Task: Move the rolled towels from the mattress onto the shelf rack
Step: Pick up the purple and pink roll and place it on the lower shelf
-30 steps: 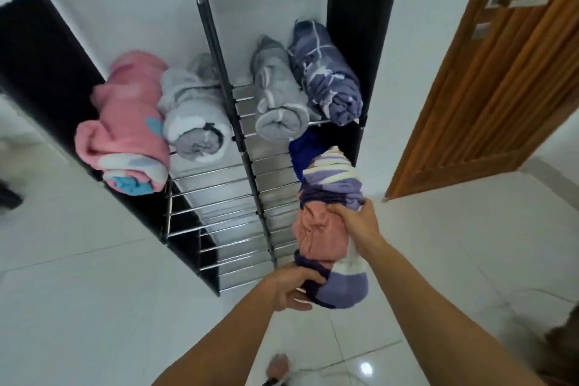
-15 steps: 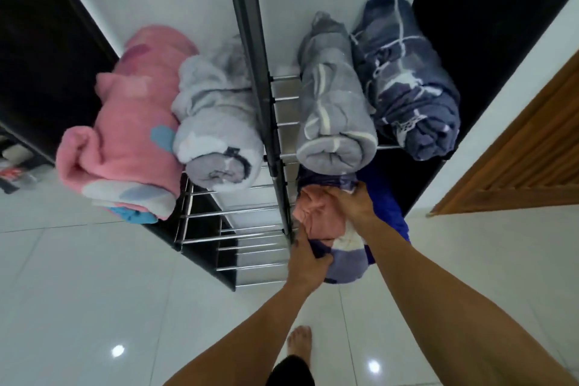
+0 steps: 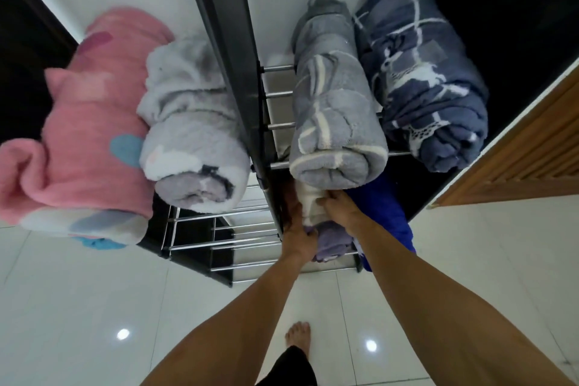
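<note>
A purple, white and pink rolled towel (image 3: 332,240) lies on the lower right tier of the shelf rack (image 3: 275,127), mostly hidden under the tier above. My left hand (image 3: 297,229) grips its left side. My right hand (image 3: 341,211) presses on its top. Beside it on the same tier lies a bright blue towel (image 3: 388,213). The upper tier carries a pink rolled towel (image 3: 84,135), a light grey one (image 3: 191,138), a grey striped one (image 3: 332,122) and a navy patterned one (image 3: 429,84).
The rack's black side panels (image 3: 507,25) close it in on both sides. A wooden door (image 3: 526,160) stands at the right. The glossy white tile floor (image 3: 94,307) lies below, with my bare foot (image 3: 297,335) on it. Lower left tiers show bare metal rods (image 3: 219,241).
Both hands have carried the purple and pink towel forward from in front of the rack into the lower right tier, under the grey striped towel. The camera has come closer to the rack.
</note>
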